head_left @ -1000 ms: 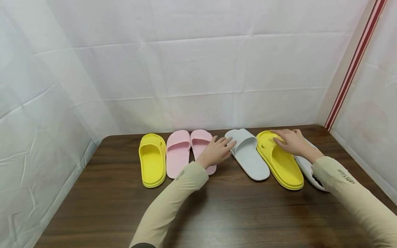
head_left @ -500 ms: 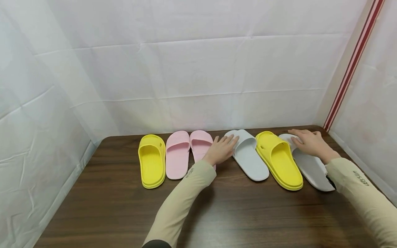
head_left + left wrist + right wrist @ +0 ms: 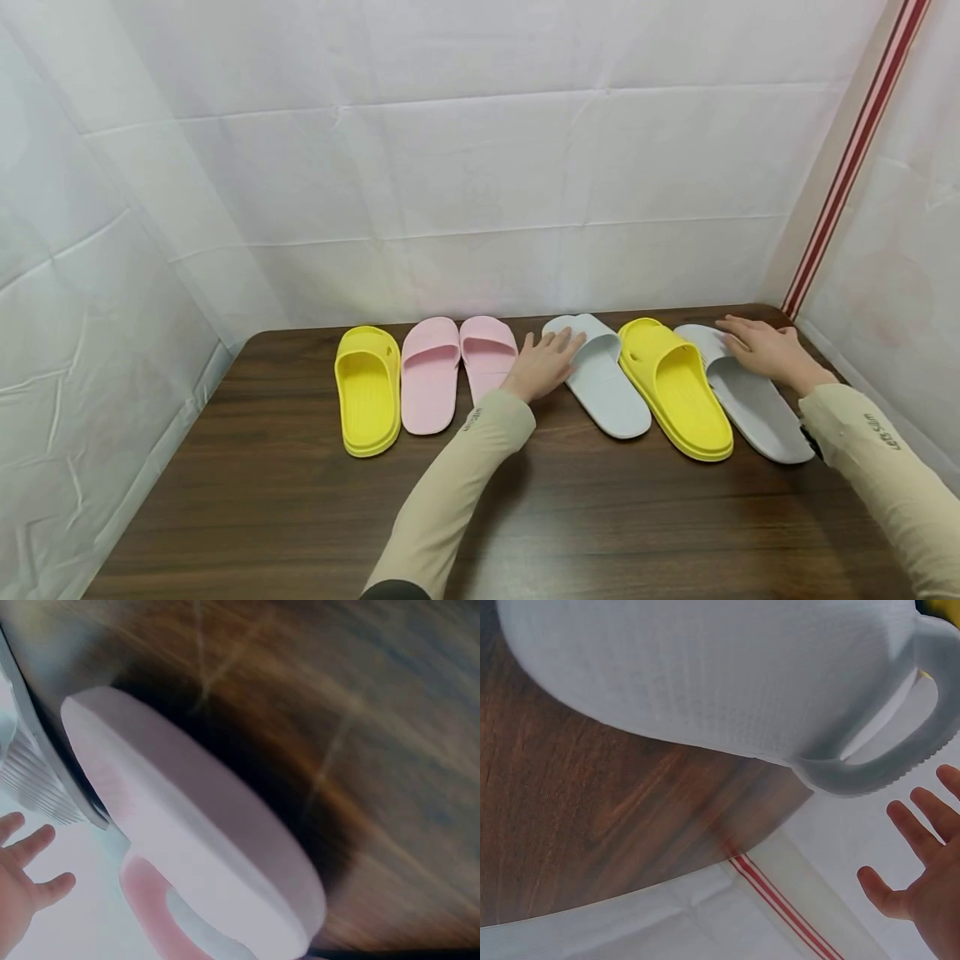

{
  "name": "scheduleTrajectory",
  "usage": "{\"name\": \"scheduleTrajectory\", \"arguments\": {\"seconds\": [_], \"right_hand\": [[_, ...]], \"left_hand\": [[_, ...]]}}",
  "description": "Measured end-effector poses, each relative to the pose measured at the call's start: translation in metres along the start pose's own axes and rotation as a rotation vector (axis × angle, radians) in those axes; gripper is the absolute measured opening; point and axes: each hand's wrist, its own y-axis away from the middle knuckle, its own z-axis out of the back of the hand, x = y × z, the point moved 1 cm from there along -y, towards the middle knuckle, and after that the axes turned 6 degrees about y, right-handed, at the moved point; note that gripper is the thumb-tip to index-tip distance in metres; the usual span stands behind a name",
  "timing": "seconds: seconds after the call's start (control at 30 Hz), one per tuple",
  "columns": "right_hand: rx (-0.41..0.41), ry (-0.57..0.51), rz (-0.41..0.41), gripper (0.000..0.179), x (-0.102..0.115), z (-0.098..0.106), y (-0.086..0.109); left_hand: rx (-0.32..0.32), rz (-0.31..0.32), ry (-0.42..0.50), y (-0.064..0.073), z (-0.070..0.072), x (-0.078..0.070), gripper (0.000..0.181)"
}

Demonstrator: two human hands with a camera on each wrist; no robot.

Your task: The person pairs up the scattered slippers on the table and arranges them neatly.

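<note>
In the head view my left hand [image 3: 546, 362], fingers spread, reaches over the strap of a pale grey slide slipper [image 3: 609, 393] and overlaps a pink slipper [image 3: 489, 358]. That pink slipper [image 3: 195, 817] looms large in the left wrist view, beside my spread fingers and a ribbed grey strap. At the right, my right hand [image 3: 772, 354] hovers with fingers apart over the strap of the other grey slipper [image 3: 757, 412]. The right wrist view shows that grey slipper [image 3: 705, 675] with the fingers apart from its strap. Between the two grey slippers lies a yellow slipper [image 3: 686, 396].
A second pink slipper [image 3: 430, 387] and a second yellow slipper [image 3: 368, 396] lie at the left of the row. They rest on a dark wood table [image 3: 300, 517]. White sheeting [image 3: 465, 167] stands behind and beside it, with a red-striped band [image 3: 855, 167] at the right corner.
My right hand has moved rightward from over the yellow slipper to over the rightmost grey slipper. My left hand has shifted slightly right. The slippers hold almost the same places.
</note>
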Motion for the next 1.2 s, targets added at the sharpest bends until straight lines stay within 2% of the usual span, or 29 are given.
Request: {"name": "scheduleTrajectory", "arguments": {"seconds": [0.2, 0.37, 0.67, 0.8, 1.2], "right_hand": [[0.044, -0.01, 0.009, 0.057, -0.001, -0.007, -0.005], [0.076, -0.03, 0.004, 0.061, 0.0, -0.012, -0.01], [0.121, -0.056, -0.002, 0.064, 0.004, -0.015, -0.013], [0.127, -0.03, 0.006, 0.065, 0.004, -0.018, -0.014], [0.12, 0.036, 0.011, 0.067, -0.001, -0.025, -0.011]], "left_hand": [[0.07, 0.01, -0.007, -0.002, 0.001, -0.005, 0.051], [0.102, 0.005, -0.02, -0.003, 0.004, -0.006, 0.053], [0.106, 0.003, -0.019, -0.003, 0.001, 0.0, 0.051], [0.092, 0.0, -0.038, -0.003, 0.0, 0.004, 0.052], [0.106, -0.019, -0.072, 0.003, 0.006, 0.013, 0.051]]}}
